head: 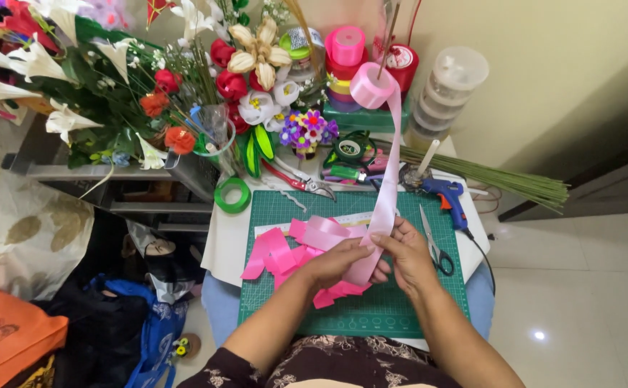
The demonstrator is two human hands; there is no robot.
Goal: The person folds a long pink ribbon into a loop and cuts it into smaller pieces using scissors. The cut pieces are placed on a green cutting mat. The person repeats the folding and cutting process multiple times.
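ribbon runs as one long pink band from the spool at twelve o'clock down to both hands over the green mat on the desk. left hand pinches its lower end, grip narrow. right hand, at three o'clock of it, pinches the band higher, nearer the spool. scissors lie just right.

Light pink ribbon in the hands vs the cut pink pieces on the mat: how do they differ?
The light pink ribbon is one long strip running up to its spool; the cut pieces are short and loose. The ribbon is pale pink; most pieces are brighter pink. The ribbon is held by the left hand and right hand; the pieces lie on the green mat. Both look like satin ribbon of similar width.
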